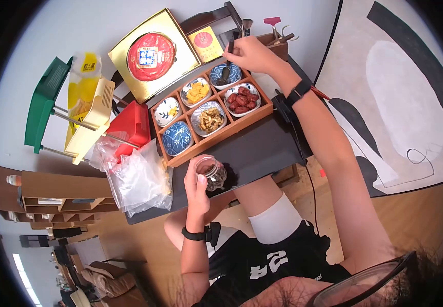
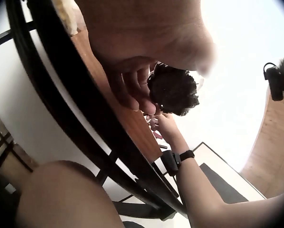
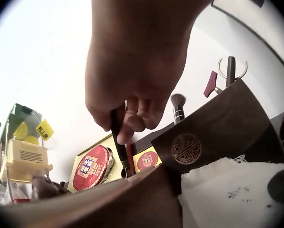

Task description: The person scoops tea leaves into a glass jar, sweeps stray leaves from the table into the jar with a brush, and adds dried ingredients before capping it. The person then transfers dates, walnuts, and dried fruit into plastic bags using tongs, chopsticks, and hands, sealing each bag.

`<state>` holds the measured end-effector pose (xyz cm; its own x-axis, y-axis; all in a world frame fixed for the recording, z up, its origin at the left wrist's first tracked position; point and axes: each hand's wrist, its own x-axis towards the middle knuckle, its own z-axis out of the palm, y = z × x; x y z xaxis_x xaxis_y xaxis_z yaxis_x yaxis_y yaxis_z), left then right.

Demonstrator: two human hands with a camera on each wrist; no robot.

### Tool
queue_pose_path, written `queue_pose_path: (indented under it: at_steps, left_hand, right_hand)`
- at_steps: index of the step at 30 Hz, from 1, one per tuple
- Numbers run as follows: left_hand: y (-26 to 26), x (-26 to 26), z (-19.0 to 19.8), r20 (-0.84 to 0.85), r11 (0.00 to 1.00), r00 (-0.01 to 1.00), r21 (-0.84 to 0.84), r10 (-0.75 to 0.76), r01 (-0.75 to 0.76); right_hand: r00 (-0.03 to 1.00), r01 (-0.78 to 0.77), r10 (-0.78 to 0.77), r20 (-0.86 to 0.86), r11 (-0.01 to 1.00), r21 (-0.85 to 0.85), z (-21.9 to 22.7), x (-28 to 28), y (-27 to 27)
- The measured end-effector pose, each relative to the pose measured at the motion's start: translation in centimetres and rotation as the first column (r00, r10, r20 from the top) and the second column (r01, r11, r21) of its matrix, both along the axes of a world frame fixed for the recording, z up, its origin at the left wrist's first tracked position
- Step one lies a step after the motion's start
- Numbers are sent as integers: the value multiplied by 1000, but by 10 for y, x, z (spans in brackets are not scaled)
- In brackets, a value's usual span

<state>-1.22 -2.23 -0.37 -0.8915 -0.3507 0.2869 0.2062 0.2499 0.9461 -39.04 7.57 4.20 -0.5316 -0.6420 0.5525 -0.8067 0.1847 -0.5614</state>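
My left hand (image 1: 197, 190) grips a small clear glass jar (image 1: 212, 174) at the table's front edge, its open mouth facing up. Dark pieces lie inside the jar; in the left wrist view they show as a dark mass (image 2: 173, 90). My right hand (image 1: 252, 53) pinches a slim black-handled tool (image 3: 115, 124) over the far right of the wooden tray. The tool's dark lower end reaches into a blue patterned bowl (image 1: 236, 74). Near it are bowls of red dates (image 1: 242, 100), walnut pieces (image 1: 211, 119) and yellow pieces (image 1: 197, 92).
The divided wooden tray (image 1: 247, 113) sits on a black table (image 1: 252, 148). Behind it stand a gold box (image 1: 185, 51) with a red round package and a dark wooden holder (image 3: 218, 128) of tools. Plastic bags (image 1: 142, 179) and a red bin (image 1: 135, 123) lie left.
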Motion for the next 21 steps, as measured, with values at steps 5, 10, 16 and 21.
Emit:
queue_pose_path:
  at_steps: [5,10,16,21]
  left_hand:
    - [-11,-15,13,-11,997,1000,-70,-29,28]
    - [-6,-20,-11,-41,998,998,44,-41,43]
    - [3,-17,-12,-8,1000,1000,-14,17,-17]
    - [3,-17,10,35,982,998,185,-54,47]
  right_hand:
    - [996,-7,11,86,999,-42,-4,2,5]
    - [973,-55,67,223,997,-59,-8,0,10]
    - [826,-11,-11,564,999,35,-1,7,19]
    - [821,72,-98,562,995,68,3,10,18]
